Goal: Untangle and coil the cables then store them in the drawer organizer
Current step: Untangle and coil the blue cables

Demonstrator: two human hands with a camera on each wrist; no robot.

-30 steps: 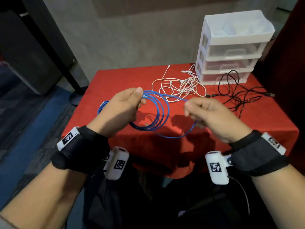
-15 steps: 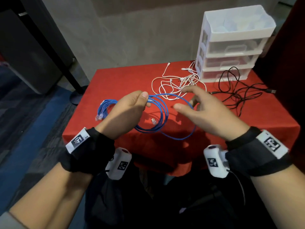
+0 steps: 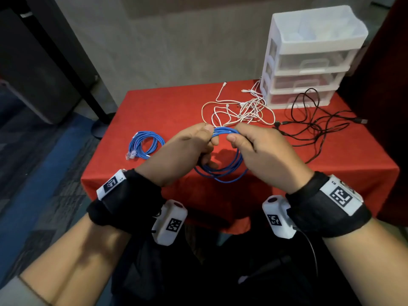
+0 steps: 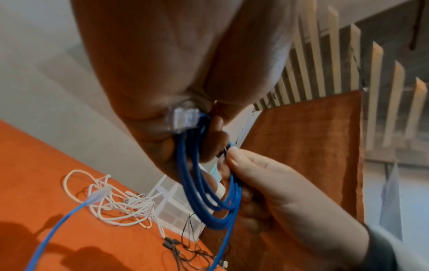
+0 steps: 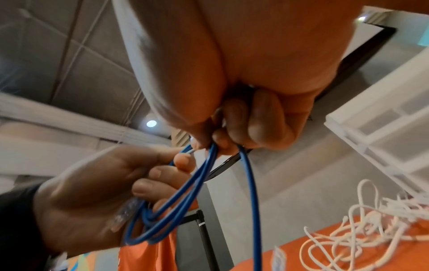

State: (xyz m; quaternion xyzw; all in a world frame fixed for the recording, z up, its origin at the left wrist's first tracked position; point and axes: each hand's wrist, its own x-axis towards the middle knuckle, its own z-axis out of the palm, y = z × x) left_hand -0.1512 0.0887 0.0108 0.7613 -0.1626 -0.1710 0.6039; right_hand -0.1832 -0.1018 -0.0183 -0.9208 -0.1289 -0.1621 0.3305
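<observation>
Coiling's maybe halfway: both hands' fingers (image 3: 234, 141) pinch the second blue network cable (image 3: 223, 171); white tangle (image 3: 240, 109), black tangle (image 3: 313, 127), white plastic drawer organizer (image 3: 309, 56) untouched.

blue coiled cable (image 3: 223, 171): top of loops hidden inside both fists | clear plastic plug (image 4: 182, 118): blurred | black tangled cable (image 3: 318, 129): plug type unreadable

Blue cable (image 3: 223, 167): looped coil, top pinched between both hands' fingers (image 3: 209, 134), hanging below them. Second blue coil (image 3: 144, 145) lies left of the fingers; white tangle (image 3: 240, 109), black tangle (image 3: 313, 127) and drawer organizer (image 3: 309, 56) beyond them.
</observation>
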